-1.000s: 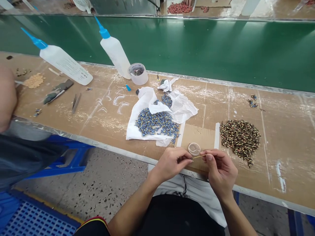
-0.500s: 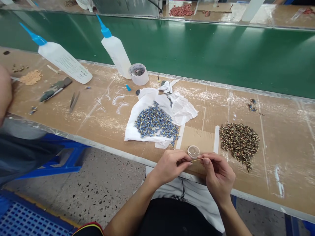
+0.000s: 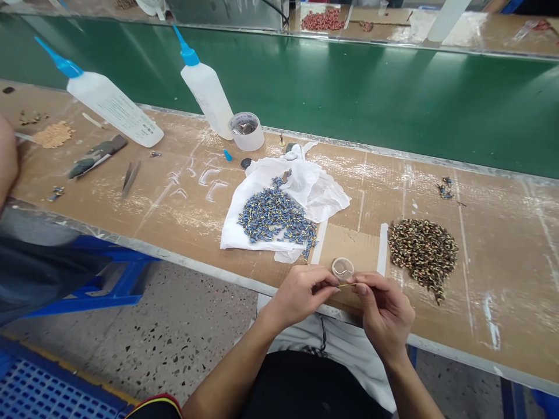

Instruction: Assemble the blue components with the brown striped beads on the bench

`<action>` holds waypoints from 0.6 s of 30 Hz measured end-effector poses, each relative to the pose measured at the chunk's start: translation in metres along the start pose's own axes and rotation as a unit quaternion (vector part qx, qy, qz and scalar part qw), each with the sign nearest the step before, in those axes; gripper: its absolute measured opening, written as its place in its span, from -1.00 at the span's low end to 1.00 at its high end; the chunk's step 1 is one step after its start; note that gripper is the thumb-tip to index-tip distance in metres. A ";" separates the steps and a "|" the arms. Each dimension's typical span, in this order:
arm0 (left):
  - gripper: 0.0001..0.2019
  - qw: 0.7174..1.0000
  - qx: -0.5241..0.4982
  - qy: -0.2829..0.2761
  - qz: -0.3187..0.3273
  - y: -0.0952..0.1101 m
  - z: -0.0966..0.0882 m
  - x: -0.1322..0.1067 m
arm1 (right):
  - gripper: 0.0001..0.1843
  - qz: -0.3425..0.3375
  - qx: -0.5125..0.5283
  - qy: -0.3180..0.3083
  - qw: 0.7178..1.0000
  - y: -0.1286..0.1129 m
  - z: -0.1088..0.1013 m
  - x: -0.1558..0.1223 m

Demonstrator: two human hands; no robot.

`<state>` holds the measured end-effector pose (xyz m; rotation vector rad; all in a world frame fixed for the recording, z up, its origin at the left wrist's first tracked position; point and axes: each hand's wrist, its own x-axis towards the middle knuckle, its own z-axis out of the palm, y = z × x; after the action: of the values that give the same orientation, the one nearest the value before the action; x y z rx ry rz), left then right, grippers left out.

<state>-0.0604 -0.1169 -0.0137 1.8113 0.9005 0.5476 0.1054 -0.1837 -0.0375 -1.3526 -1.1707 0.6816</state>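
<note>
A thin yellowish stick [image 3: 346, 285] spans the small gap between my two hands, near the table's front edge. My left hand [image 3: 305, 294] pinches around its left end; whether a small part is also in those fingertips is hidden. On the other end, thumb and fingers of my right hand [image 3: 386, 311] are closed. Just beyond the fingertips stands a small round clear dish [image 3: 343, 267]. Blue-and-yellow small parts [image 3: 273, 215] lie heaped on white paper [image 3: 233, 233] ahead of my left hand. To the right is a pile of small dark, cream and reddish parts [image 3: 421, 253].
Two white bottles [image 3: 207, 99] with blue nozzles and a tape roll [image 3: 247, 139] are toward the back. Tweezers [image 3: 131, 179] lie at left, near another person's arm [image 3: 6, 157]. A green belt [image 3: 349, 93] runs behind the cardboard-covered table [image 3: 502, 233].
My right hand has shifted slightly left, shortening the visible stretch of stick between the hands. The left hand keeps its pinch nearly in place.
</note>
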 end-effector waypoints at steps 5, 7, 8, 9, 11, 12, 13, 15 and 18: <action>-0.90 1.000 0.005 0.000 0.006 0.000 0.000 0.001 | -0.85 -0.027 -0.003 0.002 1.000 -0.003 0.002 0.003; -0.90 1.000 0.005 -0.001 0.008 0.000 0.000 0.001 | -0.84 -0.038 0.005 -0.012 0.999 -0.003 0.002 0.004; -0.90 1.000 0.005 -0.001 0.009 0.000 0.000 0.000 | -0.84 -0.041 0.011 -0.019 0.999 -0.003 0.002 0.005; -0.90 1.000 0.005 -0.002 0.010 -0.001 0.000 0.000 | -0.84 -0.043 0.016 -0.026 0.999 -0.003 0.002 0.006; -0.91 1.000 0.006 -0.002 0.010 -0.001 0.000 0.000 | -0.84 -0.041 0.029 -0.032 0.998 -0.003 0.000 0.007; -0.91 1.000 0.006 0.000 0.010 -0.001 0.000 -0.001 | -0.84 -0.039 0.036 -0.029 0.998 -0.004 0.000 0.009; -0.92 1.000 0.006 0.002 0.011 -0.001 0.000 -0.001 | -0.85 -0.039 0.042 -0.020 0.998 -0.005 -0.001 0.010; -0.93 1.000 0.003 0.003 0.013 -0.002 -0.001 -0.002 | -0.87 -0.046 0.050 0.016 0.998 -0.007 -0.002 0.014; -0.92 1.000 0.002 -0.001 0.019 -0.003 -0.002 -0.003 | -0.89 -0.061 0.014 0.058 0.996 -0.008 -0.001 0.021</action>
<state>-0.0644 -0.1171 -0.0151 1.8347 0.8678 0.5672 0.1107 -0.1665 -0.0245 -1.2686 -1.1365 0.5248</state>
